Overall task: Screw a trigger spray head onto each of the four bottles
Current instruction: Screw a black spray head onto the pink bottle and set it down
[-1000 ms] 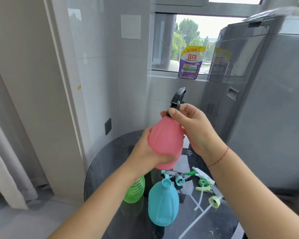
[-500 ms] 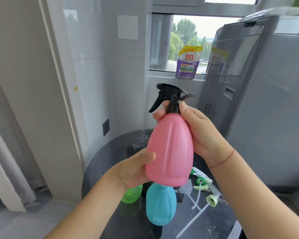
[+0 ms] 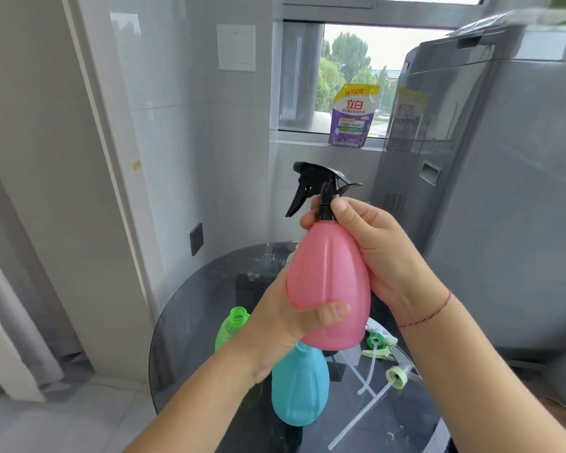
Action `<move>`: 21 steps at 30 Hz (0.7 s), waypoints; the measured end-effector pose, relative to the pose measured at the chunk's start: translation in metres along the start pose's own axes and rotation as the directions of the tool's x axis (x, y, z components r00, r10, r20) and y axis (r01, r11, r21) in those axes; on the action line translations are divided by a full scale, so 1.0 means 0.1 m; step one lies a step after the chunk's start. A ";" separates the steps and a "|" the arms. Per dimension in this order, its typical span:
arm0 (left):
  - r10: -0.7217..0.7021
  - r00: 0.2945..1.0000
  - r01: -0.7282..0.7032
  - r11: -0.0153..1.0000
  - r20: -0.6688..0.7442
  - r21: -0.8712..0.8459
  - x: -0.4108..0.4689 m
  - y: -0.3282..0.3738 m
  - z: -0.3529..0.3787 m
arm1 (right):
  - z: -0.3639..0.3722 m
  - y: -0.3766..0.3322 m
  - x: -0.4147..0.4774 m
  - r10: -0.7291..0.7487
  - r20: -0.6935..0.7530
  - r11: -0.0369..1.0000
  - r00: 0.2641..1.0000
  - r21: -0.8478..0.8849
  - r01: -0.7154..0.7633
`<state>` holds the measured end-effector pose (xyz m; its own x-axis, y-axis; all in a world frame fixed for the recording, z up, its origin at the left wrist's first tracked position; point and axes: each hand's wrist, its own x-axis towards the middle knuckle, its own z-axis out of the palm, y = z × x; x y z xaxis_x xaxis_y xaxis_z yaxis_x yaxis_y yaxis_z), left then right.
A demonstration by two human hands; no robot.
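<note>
I hold a pink bottle upright above the round glass table. A black trigger spray head sits on its neck, nozzle pointing left. My left hand grips the bottle's lower body. My right hand wraps the neck, thumb and fingers pinching the black collar. Below on the table stand a blue bottle and an uncapped green bottle, both partly hidden by my left arm. Loose green and pale spray heads with white tubes lie at the right.
A grey washing machine stands close on the right. A tiled wall and door frame rise on the left. A purple detergent pouch sits on the window sill behind. Another pale spray collar lies near the table's right edge.
The pink bottle went from tilted to upright and the black head turned so its nozzle points left. My left hand shifted lower on the bottle, its thumb now across the front.
</note>
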<state>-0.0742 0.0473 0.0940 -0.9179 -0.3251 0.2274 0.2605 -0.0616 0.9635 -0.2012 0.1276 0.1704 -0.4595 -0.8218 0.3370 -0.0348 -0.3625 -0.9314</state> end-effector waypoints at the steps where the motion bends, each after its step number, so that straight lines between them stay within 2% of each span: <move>1: -0.004 0.998 0.006 0.999 -0.063 0.037 0.00 -0.01 0.02 | 0.00 0.00 0.00 -0.001 -0.022 1.000 1.000 -0.031 0.000; 4: -0.041 0.977 0.084 0.976 -0.211 0.202 -0.03 0.03 0.04 | -0.04 -0.03 -0.01 0.043 -0.032 0.993 0.999 -0.106 -0.046; 5: -0.016 0.962 0.106 0.942 -0.274 0.319 -0.03 0.05 0.04 | -0.04 -0.05 -0.01 0.055 -0.027 0.987 0.998 -0.152 -0.058; 7: 0.090 0.927 0.148 0.804 -0.364 0.577 -0.03 0.08 0.03 | -0.03 -0.06 -0.01 0.044 -0.032 0.971 0.998 -0.233 -0.051; 8: 0.105 0.923 0.151 0.784 -0.369 0.602 -0.02 0.11 0.04 | -0.01 -0.07 -0.01 0.021 -0.036 0.966 0.999 -0.255 -0.029; 10: -0.011 0.967 0.122 0.898 -0.255 0.423 -0.03 0.14 0.02 | -0.01 -0.09 -0.01 -0.021 -0.004 0.962 1.000 -0.272 0.019; 11: -0.082 0.992 0.105 0.961 -0.100 0.255 -0.06 0.15 -0.02 | -0.03 -0.10 -0.02 -0.010 0.048 0.974 0.999 -0.225 0.021; 12: -0.106 0.988 0.099 0.993 0.113 0.065 -0.10 0.21 -0.02 | -0.05 -0.11 -0.04 0.019 0.120 0.992 0.993 -0.127 -0.004; 13: -0.068 0.963 0.104 0.986 0.261 -0.127 -0.17 0.21 -0.01 | -0.05 -0.11 -0.06 0.051 0.204 0.999 0.978 -0.012 -0.049; 14: -0.035 0.950 0.123 0.955 0.310 -0.269 -0.22 0.22 0.03 | -0.05 -0.11 -0.08 0.064 0.285 0.991 0.956 0.094 -0.095; 15: -0.071 0.955 0.180 0.909 0.287 -0.376 -0.24 0.14 0.03 | -0.02 -0.08 -0.10 0.061 0.349 0.975 0.935 0.179 -0.131; 16: -0.143 0.973 0.211 0.871 0.181 -0.445 -0.24 0.06 0.05 | 0.02 -0.04 -0.12 0.049 0.402 0.953 0.915 0.256 -0.164; 18: -0.153 0.988 0.141 0.884 0.009 -0.446 -0.32 -0.14 0.07 | 0.08 0.03 -0.15 0.028 0.445 0.907 0.895 0.366 -0.210; 19: -0.161 0.987 0.155 0.882 0.024 -0.444 -0.29 -0.14 0.07 | 0.09 0.04 -0.17 0.038 0.436 0.899 0.899 0.377 -0.221; 21: -0.073 0.966 0.163 0.918 0.249 -0.363 -0.25 -0.05 0.03 | 0.04 0.01 -0.19 0.086 0.365 0.937 0.927 0.286 -0.199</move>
<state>-0.0537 0.0581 0.0840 -0.9799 -0.0746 0.1848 0.1984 -0.4518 0.8698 -0.1889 0.1407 0.1639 -0.1056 -0.9533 0.2829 0.3126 -0.3018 -0.9007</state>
